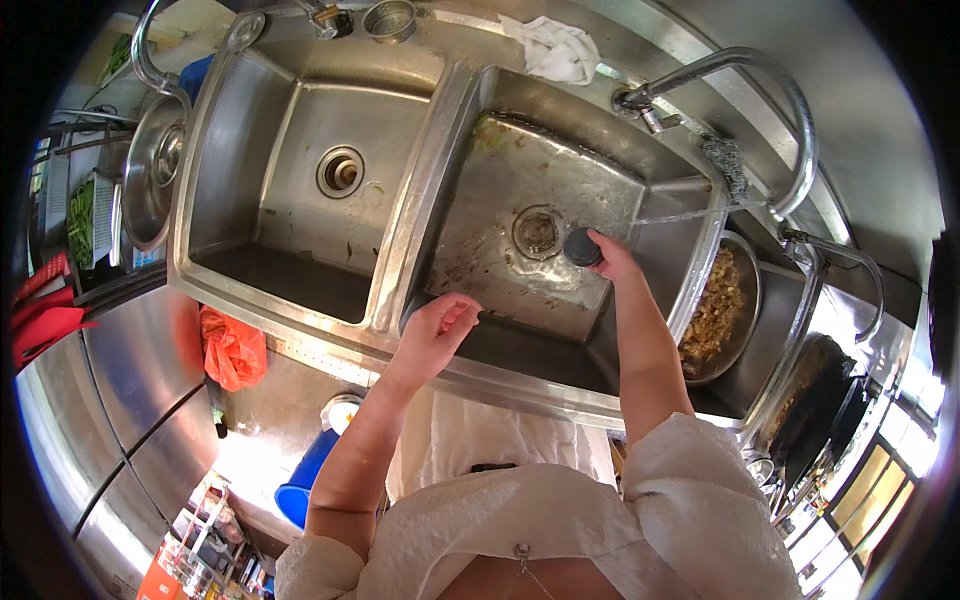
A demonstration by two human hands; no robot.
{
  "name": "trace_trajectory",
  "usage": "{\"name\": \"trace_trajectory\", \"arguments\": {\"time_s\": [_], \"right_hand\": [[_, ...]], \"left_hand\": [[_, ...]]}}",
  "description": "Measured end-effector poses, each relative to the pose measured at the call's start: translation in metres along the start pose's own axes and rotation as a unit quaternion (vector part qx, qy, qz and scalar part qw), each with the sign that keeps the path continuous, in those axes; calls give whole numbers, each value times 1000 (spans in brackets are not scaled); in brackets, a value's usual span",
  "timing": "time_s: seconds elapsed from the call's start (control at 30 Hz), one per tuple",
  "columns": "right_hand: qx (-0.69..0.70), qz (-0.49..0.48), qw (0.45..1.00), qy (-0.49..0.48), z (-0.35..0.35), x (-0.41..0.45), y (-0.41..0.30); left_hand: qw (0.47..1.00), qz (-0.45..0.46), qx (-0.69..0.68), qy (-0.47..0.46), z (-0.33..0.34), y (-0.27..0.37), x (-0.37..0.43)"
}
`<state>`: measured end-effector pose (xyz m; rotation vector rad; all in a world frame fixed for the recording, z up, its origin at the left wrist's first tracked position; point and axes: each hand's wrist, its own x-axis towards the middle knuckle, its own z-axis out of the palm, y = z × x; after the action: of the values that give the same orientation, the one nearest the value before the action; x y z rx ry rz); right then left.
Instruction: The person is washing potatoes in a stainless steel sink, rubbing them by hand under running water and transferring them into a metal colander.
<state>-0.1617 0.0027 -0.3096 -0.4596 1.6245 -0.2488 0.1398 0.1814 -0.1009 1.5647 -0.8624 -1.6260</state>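
Note:
My right hand (616, 257) grips a dark round object (583, 247), perhaps a sink plug or strainer lid, above the right steel basin (517, 157). Just left of it is the basin's drain (537, 232), which has a strainer in it. Wet food scraps are scattered on the basin floor. My left hand (442, 330) hovers over the near left corner of this basin, fingers curled in with nothing visible in them. From the right tap (795, 142) a thin stream of water runs leftward into the basin.
The left basin (352, 112) has an open drain (340, 172). A white cloth (559, 49), a steel strainer cup (389, 20) and a steel-wool scourer (724, 166) lie along the back ledge. At right stands a bowl of food scraps (716, 315). An orange bag (232, 349) hangs below left.

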Motion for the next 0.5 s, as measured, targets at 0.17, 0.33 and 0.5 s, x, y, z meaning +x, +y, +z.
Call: {"name": "trace_trajectory", "arguments": {"time_s": [0.17, 0.33, 0.5], "right_hand": [[200, 59, 967, -144, 3, -25, -23], [148, 2, 987, -69, 17, 2, -49], [47, -17, 999, -18, 50, -9, -96]], "left_hand": [[1000, 7, 7, 2, 2, 2, 0], [1000, 12, 20, -6, 13, 0, 2], [999, -20, 38, -1, 19, 4, -4]]}}
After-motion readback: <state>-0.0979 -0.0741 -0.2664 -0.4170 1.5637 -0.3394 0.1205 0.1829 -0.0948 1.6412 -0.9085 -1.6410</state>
